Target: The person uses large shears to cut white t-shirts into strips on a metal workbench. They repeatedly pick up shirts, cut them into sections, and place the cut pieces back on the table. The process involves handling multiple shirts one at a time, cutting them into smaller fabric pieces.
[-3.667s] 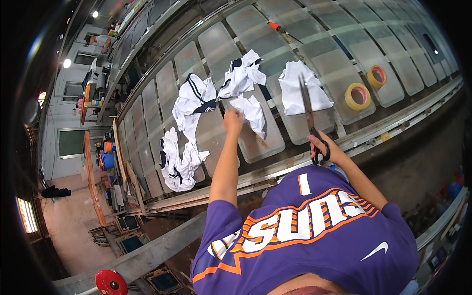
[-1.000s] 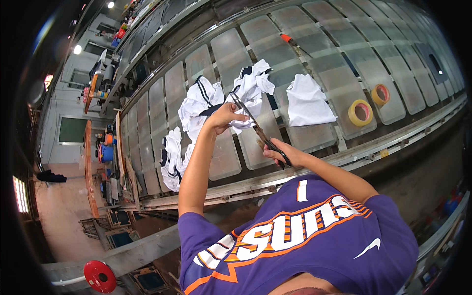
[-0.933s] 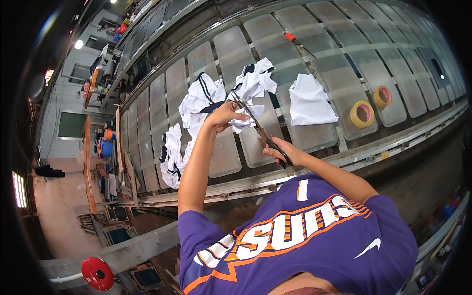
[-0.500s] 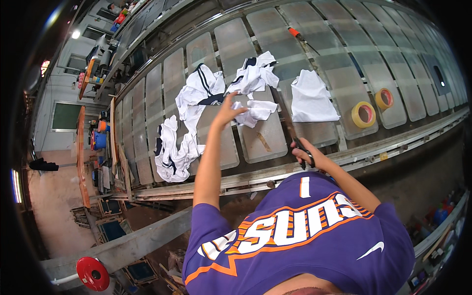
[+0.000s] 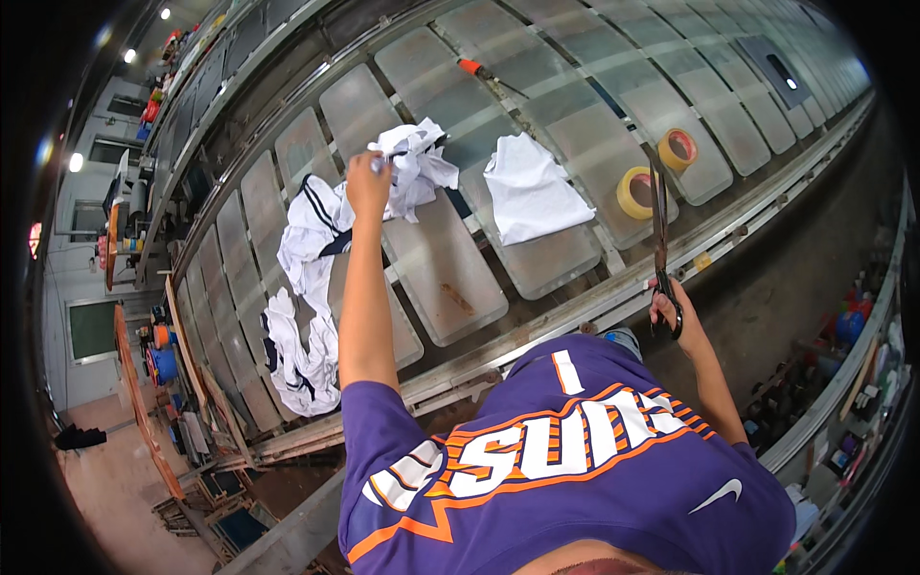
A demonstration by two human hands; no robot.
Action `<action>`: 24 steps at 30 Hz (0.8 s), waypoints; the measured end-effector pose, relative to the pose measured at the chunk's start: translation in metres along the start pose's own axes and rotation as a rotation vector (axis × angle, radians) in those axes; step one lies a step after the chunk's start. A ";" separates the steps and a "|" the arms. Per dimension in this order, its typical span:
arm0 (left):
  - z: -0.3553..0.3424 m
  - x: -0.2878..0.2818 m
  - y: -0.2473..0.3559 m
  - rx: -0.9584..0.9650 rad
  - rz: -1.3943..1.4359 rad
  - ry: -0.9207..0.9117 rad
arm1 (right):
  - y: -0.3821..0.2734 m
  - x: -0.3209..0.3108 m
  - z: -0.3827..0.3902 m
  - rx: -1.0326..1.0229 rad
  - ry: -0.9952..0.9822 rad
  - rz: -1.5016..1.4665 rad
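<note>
One white cloth [image 5: 418, 172] on the surface [image 5: 436, 261] lies just right of our nearer left hand [image 5: 369, 184], curled at its edge, whether pinching we can't tell, while our right hand [image 5: 673, 310] grips scissors [image 5: 660, 247] pointing away from us.

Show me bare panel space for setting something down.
Free: the near part of the grey rectangular panel between the crumpled white and navy cloth by the left hand and the metal rail; also between the orange-handled tool and two round yellow tape rolls. Crowded: farther left, under more crumpled white and navy cloths.
</note>
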State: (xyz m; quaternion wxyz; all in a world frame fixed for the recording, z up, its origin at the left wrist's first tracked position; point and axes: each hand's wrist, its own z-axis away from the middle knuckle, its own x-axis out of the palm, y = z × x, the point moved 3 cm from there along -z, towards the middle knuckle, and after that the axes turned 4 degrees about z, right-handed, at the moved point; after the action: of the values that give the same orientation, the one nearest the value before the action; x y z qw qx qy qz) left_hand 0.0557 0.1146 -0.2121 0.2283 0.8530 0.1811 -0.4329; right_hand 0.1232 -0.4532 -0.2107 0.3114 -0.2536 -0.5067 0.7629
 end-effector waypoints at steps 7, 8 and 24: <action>0.008 0.123 0.120 -0.083 0.123 -0.395 | -0.001 0.000 0.018 0.032 0.039 -0.067; 0.023 0.145 0.126 -0.130 0.175 -0.355 | -0.003 0.000 0.020 0.046 0.016 -0.039; -0.065 -0.050 0.165 -0.602 1.846 -0.121 | -0.037 0.026 -0.028 -0.068 -0.192 0.014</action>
State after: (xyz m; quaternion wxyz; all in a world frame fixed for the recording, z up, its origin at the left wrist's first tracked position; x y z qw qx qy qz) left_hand 0.1540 0.0078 -0.0983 0.6953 0.5417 -0.4682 -0.0621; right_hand 0.1330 -0.4062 -0.1882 0.2472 -0.1933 -0.5582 0.7681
